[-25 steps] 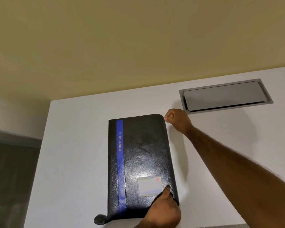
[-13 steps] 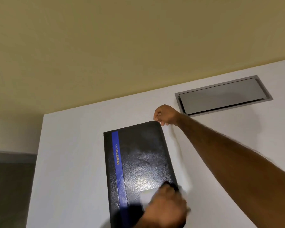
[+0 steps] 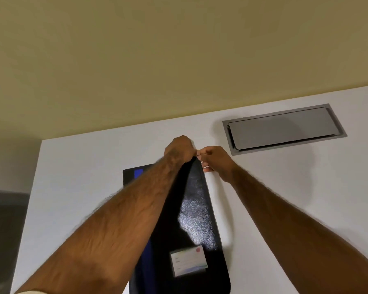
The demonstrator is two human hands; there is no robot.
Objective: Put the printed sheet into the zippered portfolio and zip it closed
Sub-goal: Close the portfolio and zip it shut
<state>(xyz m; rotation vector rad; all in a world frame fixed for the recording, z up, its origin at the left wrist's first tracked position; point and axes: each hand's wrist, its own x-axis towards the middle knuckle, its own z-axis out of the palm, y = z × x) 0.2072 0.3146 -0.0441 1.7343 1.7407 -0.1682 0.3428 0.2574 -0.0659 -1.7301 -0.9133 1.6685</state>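
A black zippered portfolio [image 3: 197, 211] with a blue stripe and a small white label [image 3: 188, 260] lies closed on the white table [image 3: 77, 187]. My left hand [image 3: 180, 150] is closed on the portfolio's far right corner, its forearm crossing over the cover. Just to the right of it, my right hand [image 3: 215, 159] pinches something small at the same corner, which looks like the zipper pull. The printed sheet is not visible.
A grey recessed cable hatch [image 3: 284, 129] is set into the table at the far right. The table's left edge [image 3: 31, 198] drops off to a dark floor. A tan wall rises behind the table.
My left hand has left the near end of the portfolio and reached to the far corner beside my right hand. The right hand stays at that corner. The view has shifted slightly.
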